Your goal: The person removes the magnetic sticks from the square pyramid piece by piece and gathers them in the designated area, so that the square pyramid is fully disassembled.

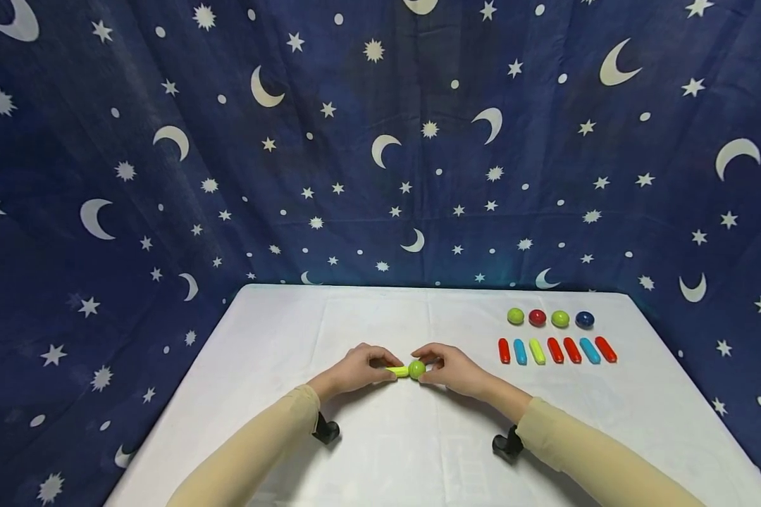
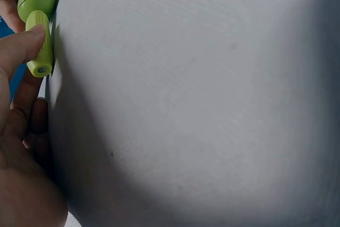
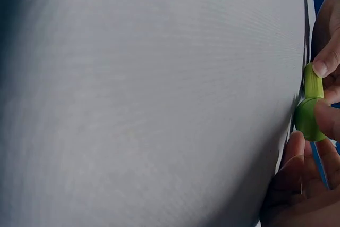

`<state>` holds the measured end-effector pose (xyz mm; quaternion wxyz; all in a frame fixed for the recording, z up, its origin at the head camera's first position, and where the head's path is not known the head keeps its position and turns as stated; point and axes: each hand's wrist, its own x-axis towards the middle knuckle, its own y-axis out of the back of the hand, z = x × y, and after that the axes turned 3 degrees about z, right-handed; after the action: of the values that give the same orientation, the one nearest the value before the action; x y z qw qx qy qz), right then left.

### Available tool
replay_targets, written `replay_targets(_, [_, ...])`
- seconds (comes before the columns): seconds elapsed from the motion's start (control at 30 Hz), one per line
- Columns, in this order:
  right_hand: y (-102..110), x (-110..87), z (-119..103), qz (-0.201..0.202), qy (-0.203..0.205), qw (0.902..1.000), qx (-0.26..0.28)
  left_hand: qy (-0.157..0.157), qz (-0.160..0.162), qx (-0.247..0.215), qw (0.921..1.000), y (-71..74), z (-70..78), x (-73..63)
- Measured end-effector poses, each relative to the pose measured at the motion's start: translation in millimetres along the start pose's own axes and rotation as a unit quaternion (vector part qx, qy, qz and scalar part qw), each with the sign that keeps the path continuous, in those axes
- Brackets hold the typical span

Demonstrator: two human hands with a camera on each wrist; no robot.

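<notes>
Near the middle of the white table my two hands meet over a joined pair of small pieces. My left hand (image 1: 360, 367) pinches a yellow-green rod (image 1: 399, 371) between thumb and fingers. A green ball (image 1: 416, 370) sits against the rod's right end, and my right hand (image 1: 455, 369) holds that ball by its sides. In the left wrist view the rod (image 2: 40, 51) shows a small round grey spot in its free end, and its other end meets the ball (image 2: 36, 2). The right wrist view shows the thumb across the ball (image 3: 308, 119).
At the back right of the table (image 1: 279, 331) lies a row of several balls, among them a red ball (image 1: 537, 318) and a dark blue ball (image 1: 585, 320). In front runs a row of red, blue and yellow rods (image 1: 537, 351). A starry blue curtain (image 1: 355, 232) surrounds the table.
</notes>
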<state>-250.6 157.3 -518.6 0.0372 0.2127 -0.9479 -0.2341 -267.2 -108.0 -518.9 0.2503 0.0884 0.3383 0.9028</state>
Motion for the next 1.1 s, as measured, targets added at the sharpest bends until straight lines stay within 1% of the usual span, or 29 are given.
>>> replay_targets(0.33, [-2.2,0.4,-0.2,-0.001,0.009,0.9998,-0.018,0.012,-0.006,-0.001,0.9999,1.5,3.8,-1.0])
replay_targets(0.57, [-3.2,-1.4,-1.0,0.004,0.007,0.9997,-0.023,0.006,-0.005,0.008,0.9999,1.3,2.9,1.3])
replay_targets(0.73, [-1.6,-2.4,-0.3,0.005,0.015,0.9996,-0.024,-0.006,-0.011,0.024,0.9996,1.9,3.9,2.4])
replay_targets(0.8, [-0.3,-2.9,0.9,0.002,0.017,0.9998,-0.014,-0.012,-0.012,0.028,0.9995,2.2,4.9,2.2])
replay_targets(0.9, [3.6,-4.3,1.7,-0.001,0.009,0.9999,0.012,-0.011,-0.011,0.027,0.9995,1.8,5.4,1.8])
replay_targets(1.0, [12.1,-7.9,-0.3,0.001,-0.004,0.9991,0.042,-0.007,-0.011,0.026,0.9996,1.6,5.9,0.9])
replay_targets(1.1, [27.4,-13.5,-4.2,0.020,-0.006,0.9990,0.039,-0.005,-0.014,0.025,0.9996,1.9,5.8,0.2])
